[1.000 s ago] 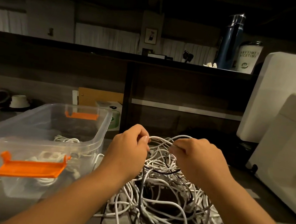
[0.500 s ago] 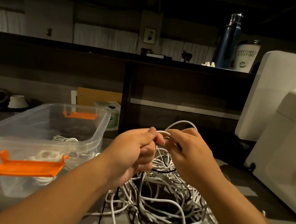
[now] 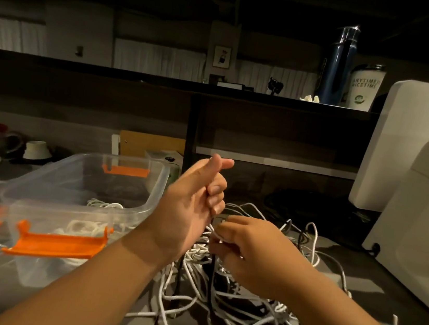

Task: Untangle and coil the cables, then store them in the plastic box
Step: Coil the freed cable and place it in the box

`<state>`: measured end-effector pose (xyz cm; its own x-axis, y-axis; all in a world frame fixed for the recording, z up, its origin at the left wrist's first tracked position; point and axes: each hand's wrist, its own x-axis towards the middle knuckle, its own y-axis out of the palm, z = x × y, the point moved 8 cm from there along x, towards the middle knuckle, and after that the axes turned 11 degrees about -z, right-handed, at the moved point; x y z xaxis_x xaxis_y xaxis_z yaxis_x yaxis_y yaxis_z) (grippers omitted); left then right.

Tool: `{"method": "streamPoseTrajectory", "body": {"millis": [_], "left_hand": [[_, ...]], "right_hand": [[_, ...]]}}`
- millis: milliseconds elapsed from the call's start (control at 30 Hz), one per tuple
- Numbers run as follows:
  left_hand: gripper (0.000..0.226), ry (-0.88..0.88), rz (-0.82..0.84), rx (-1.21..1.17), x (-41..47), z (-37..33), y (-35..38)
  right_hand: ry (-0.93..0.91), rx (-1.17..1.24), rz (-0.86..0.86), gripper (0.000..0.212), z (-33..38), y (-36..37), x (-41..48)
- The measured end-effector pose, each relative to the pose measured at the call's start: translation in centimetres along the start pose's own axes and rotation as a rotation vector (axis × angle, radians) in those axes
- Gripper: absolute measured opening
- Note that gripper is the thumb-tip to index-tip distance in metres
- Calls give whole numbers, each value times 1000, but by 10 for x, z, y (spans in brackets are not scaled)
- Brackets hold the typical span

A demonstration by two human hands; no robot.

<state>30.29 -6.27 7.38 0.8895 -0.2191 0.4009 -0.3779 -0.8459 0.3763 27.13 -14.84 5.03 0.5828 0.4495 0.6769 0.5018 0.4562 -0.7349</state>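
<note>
Head view: most of the job is left, I judge. A tangle of white and dark cables (image 3: 230,301) lies at lower centre. The right hand (image 3: 248,251) pinches a white strand (image 3: 216,234) atop it. The left hand (image 3: 194,200) is raised with its fingers curled, and I cannot tell whether it holds anything. The plastic box (image 3: 159,182), at centre left, holds a few white coils (image 3: 82,226).
</note>
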Motion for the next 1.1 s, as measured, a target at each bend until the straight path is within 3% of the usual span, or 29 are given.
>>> {"method": "streamPoseTrajectory", "body": {"millis": [167,300,367,467,533,633,767,900,1000,1100], "left_hand": [[74,149,60,622,3,14,-9],[99,157,124,736,2,25,-6],[98,166,176,774,-1,26,0],[79,127,188,796,-5,31,0],[60,93,197,785,-10,33,2],[59,63,230,739,-17,33,10],[79,3,281,612,-23,32,31],[77,-115,319,338,-24,38,35],[94,-170,369,231,-26,36,36],[106,-190,408,111,-29,31,39]], "right_hand": [[-31,91,-167,11,12,-29,-2],[277,457,-310,25,-17,-44,-3],[326,433,-345,17,-29,-47,-4],[227,226,-430,9,-31,-60,-4],[162,65,-538,25,-32,-75,-5],[114,10,-660,37,-32,-91,-9],[245,251,-689,31,-47,-95,-13],[386,407,-634,4,-60,-79,-13],[430,538,-612,11,-68,-68,-13],[528,803,-457,20,-63,-39,-10]]}}
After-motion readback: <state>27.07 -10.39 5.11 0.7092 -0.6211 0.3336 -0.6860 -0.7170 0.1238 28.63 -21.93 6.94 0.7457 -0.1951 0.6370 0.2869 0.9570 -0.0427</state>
